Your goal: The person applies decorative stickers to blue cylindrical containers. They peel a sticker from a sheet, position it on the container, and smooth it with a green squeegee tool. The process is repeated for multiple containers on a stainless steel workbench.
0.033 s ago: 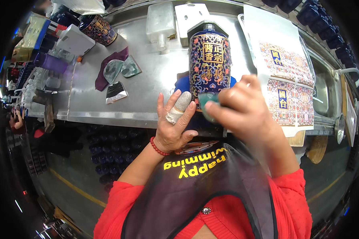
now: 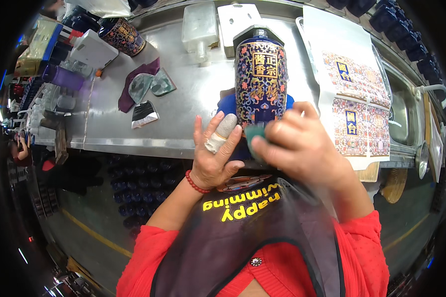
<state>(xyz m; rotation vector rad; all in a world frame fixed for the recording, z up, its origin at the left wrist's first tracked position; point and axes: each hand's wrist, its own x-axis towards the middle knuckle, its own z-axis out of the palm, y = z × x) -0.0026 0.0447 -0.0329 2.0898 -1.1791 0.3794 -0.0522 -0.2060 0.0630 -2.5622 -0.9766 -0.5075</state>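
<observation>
A dark blue bottle [image 2: 261, 91] with a colourful floral and gold pattern lies on its side on the metal bench, its neck away from me. Its near end rests by my hands over a blue support [image 2: 226, 104], partly hidden. My left hand [image 2: 214, 158] is open beside the bottle's near left edge, fingers spread; one finger wears a grey cover with whitish wrapping. Pinched in my right hand [image 2: 300, 141], which is slightly blurred, is a flat green scraper piece [image 2: 254, 136] at the bottle's near end.
Printed patterned sheets [image 2: 354, 99] hang over the bench at right, near a sink [image 2: 404, 119]. Left lie green pieces [image 2: 162, 83], a purple cloth [image 2: 129, 91] and a black-and-silver scrap [image 2: 144, 115]. Behind stand a clear bottle [image 2: 199, 29] and another patterned bottle [image 2: 124, 37].
My right hand and the green scraper piece have shifted slightly toward me, uncovering more of the bottle's near end. My left hand has hardly moved.
</observation>
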